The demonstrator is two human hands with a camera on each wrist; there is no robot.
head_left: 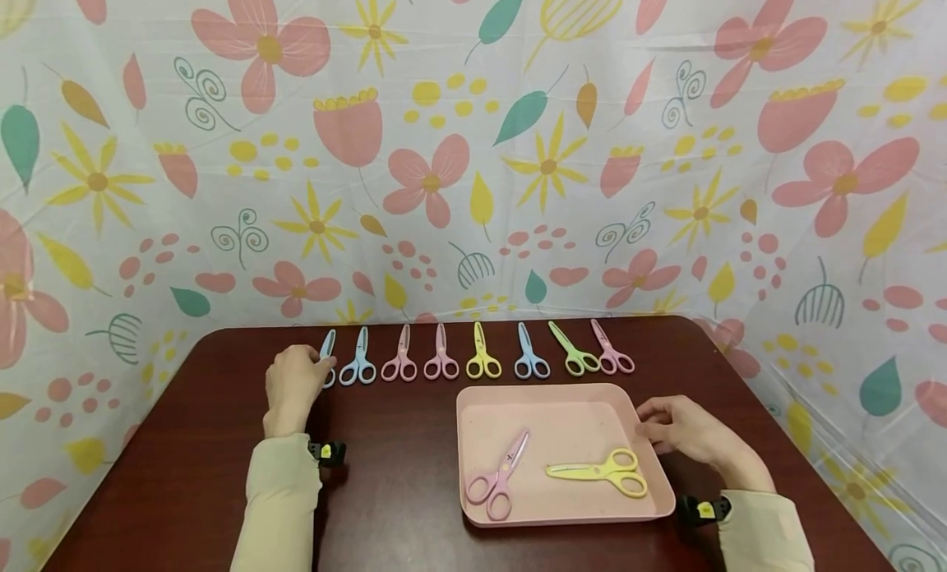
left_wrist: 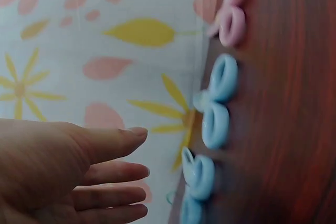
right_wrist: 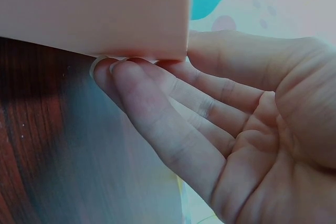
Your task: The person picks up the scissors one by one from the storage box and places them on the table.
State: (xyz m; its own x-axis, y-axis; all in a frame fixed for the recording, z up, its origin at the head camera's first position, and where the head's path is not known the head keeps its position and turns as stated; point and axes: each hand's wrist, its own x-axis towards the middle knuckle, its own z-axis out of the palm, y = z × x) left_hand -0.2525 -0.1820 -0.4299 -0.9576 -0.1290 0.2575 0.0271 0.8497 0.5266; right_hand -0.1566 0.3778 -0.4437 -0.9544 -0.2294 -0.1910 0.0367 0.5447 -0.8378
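Observation:
My left hand is beside the leftmost blue scissors at the left end of a row, partly covering them in the head view. In the left wrist view its fingers are fairly straight, with nothing between them, and the blue scissors lie apart from the fingertips. At the pink tray, my right hand holds the right side. Its fingers reach under the tray's bottom edge and the thumb lies against the wall. Pink scissors and yellow scissors lie inside the tray.
Along the table's back edge the row continues with blue, pink, yellow and green scissors, among others. The dark brown table meets a flower-printed curtain behind it.

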